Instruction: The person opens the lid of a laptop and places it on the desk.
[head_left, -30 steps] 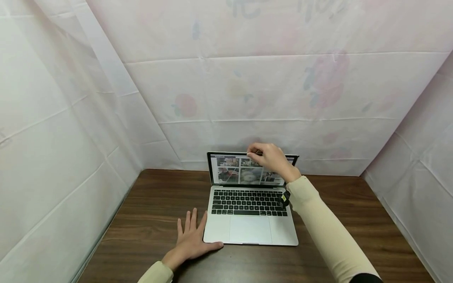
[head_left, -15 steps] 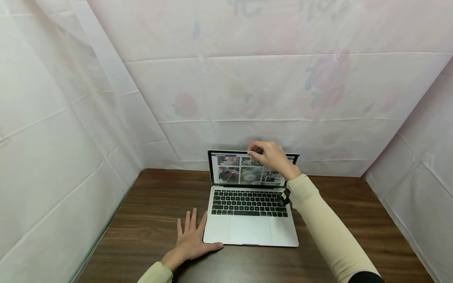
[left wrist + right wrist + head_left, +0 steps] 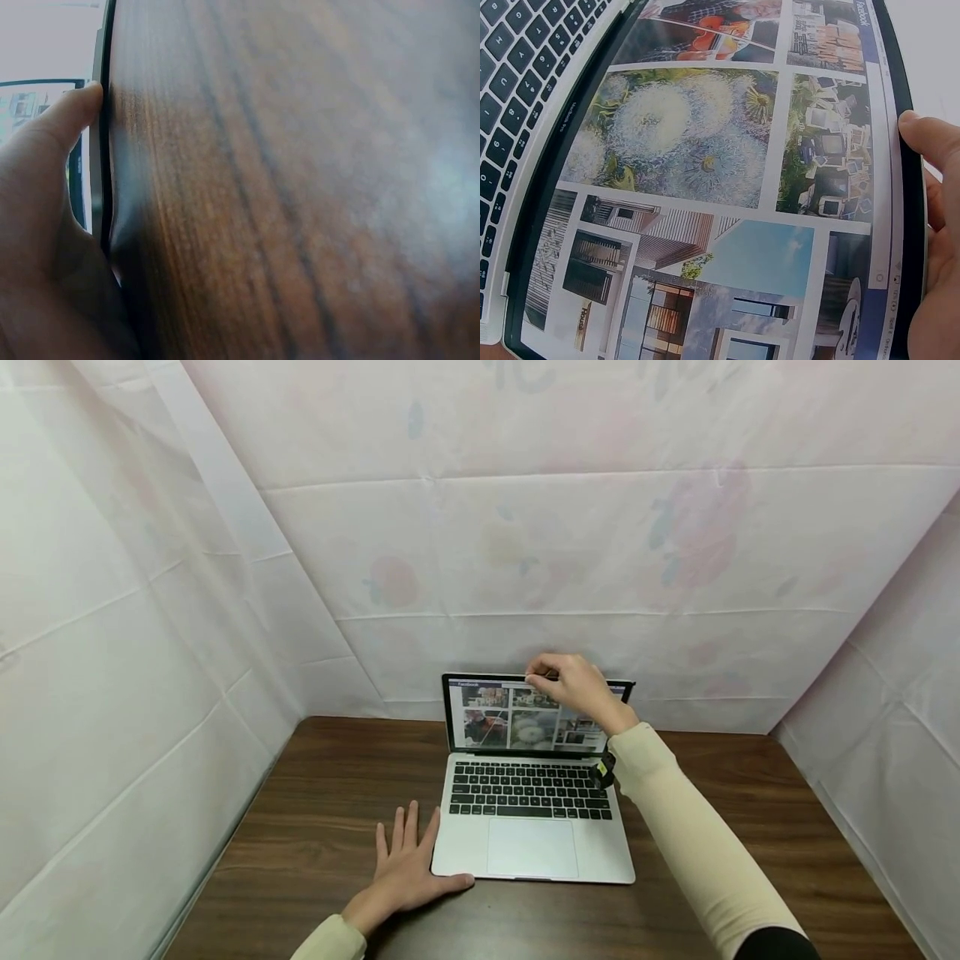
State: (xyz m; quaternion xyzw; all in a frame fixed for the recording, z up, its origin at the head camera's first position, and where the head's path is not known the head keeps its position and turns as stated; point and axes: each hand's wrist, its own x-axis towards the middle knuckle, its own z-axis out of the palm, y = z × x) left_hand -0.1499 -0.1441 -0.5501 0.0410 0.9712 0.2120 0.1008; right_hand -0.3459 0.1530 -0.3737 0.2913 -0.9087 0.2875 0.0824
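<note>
A silver laptop stands unfolded on the wooden table, its lit screen showing a page of pictures. My right hand pinches the top edge of the lid between thumb and fingers. In the right wrist view the thumb lies on the black bezel, with the fingers behind the lid. My left hand lies with fingers spread on the table at the laptop's front left corner. Its thumb rests along the front edge of the base.
Dark wooden table surrounds the laptop. White printed cloth hangs close behind the lid, and further cloth walls off the left and right sides. A black device sits at my right wrist over the keyboard's edge.
The laptop lid has tilted slightly more upright, its top edge rising in view with my right hand on it. My left hand has stayed in place.
</note>
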